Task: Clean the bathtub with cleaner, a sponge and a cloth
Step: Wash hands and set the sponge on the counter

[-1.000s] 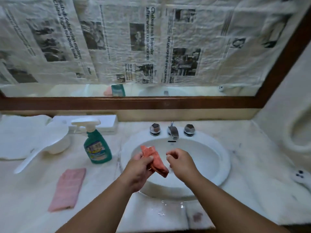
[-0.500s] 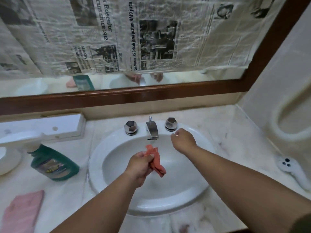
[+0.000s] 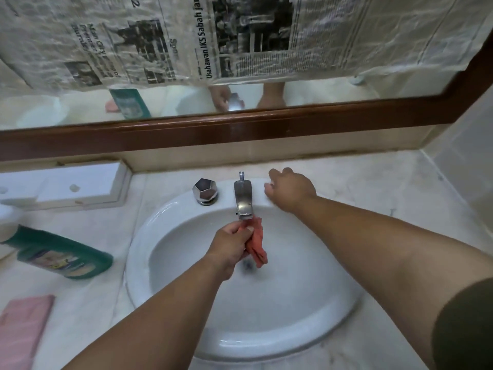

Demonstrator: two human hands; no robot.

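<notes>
Head cam: L hand (image 3: 229,247) is gripping orange rag (image 3: 256,248), thumb and fingers curling round it, right under faucet spout (image 3: 243,200), over basin (image 3: 170,214). R hand (image 3: 289,192) is sitting just right of spout, fingers curling down; can't tell if gripping anything. Green cleaner bottle (image 3: 61,256) is sitting well left of spout, pink cloth (image 3: 21,327) lying further left, nearer cam.

Centre frame: the left hand (image 3: 229,248) grips an orange cloth (image 3: 256,244) directly below the faucet spout (image 3: 243,200), over the white basin (image 3: 149,236). The right hand (image 3: 290,190), fingers (image 3: 275,172) curled, sits on the basin rim right of the spout. Green cleaner bottle (image 3: 61,256): left edge.
</notes>
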